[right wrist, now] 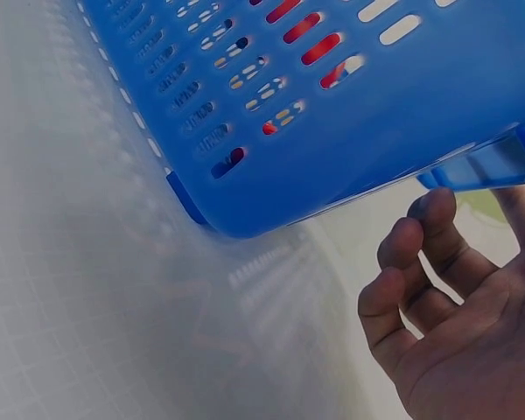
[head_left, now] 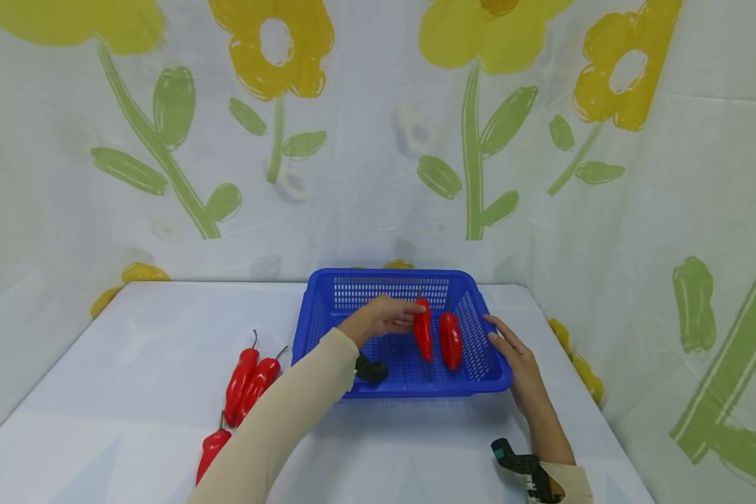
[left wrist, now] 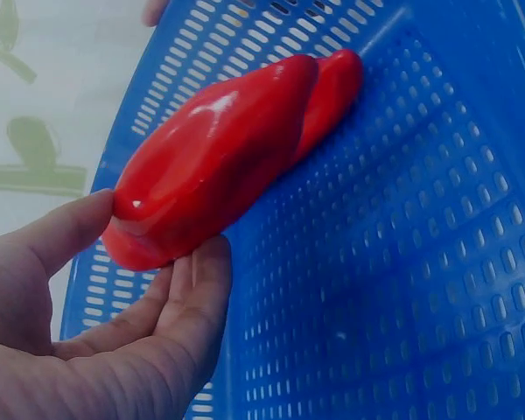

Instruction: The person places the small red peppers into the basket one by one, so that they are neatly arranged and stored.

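My left hand point(head_left: 390, 313) pinches a glossy red chili pepper point(head_left: 423, 330) between thumb and fingers, inside the blue basket point(head_left: 409, 389). Another red pepper point(head_left: 450, 341) lies to its right in the basket. In the left wrist view, the held pepper point(left wrist: 214, 157) hangs at a slant and partly hides the other pepper point(left wrist: 332, 96). My right hand point(head_left: 518, 357) holds the basket's right rim. Seen from the right wrist, several of that hand's fingers point(right wrist: 401, 245) curl below the rim, apart from the basket wall point(right wrist: 367, 140); its thumb is out of view there.
On the white table point(head_left: 132, 364), left of the basket, lie two red peppers point(head_left: 242, 381) side by side. A third pepper point(head_left: 213, 451) lies nearer the front, partly behind my left sleeve point(head_left: 290, 427). A flower-printed curtain point(head_left: 365, 175) hangs behind the table.
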`<state>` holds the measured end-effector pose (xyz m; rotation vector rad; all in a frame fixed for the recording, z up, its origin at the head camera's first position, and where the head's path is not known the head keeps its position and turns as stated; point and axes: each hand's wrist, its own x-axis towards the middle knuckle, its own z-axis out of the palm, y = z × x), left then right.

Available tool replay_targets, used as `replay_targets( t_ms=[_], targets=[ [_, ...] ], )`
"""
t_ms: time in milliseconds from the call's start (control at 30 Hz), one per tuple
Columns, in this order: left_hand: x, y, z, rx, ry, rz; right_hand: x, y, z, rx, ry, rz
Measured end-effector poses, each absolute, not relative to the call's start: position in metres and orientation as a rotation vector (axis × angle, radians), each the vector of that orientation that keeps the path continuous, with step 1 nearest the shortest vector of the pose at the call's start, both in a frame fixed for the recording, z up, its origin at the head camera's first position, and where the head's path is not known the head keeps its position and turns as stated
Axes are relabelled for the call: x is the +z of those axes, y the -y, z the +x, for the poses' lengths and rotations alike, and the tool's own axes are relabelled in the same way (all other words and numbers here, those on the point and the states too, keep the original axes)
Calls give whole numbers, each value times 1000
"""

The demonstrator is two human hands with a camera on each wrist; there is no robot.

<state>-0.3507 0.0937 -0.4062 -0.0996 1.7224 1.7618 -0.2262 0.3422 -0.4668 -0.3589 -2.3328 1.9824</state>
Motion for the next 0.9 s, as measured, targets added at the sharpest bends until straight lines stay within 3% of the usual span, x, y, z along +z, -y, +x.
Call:
replay_targets(
  t_ms=[900],
  targets=[
    [-438,-108,-350,1665,-1827,-136,-470,-342,-227,1991,2317,-339]
  ],
)
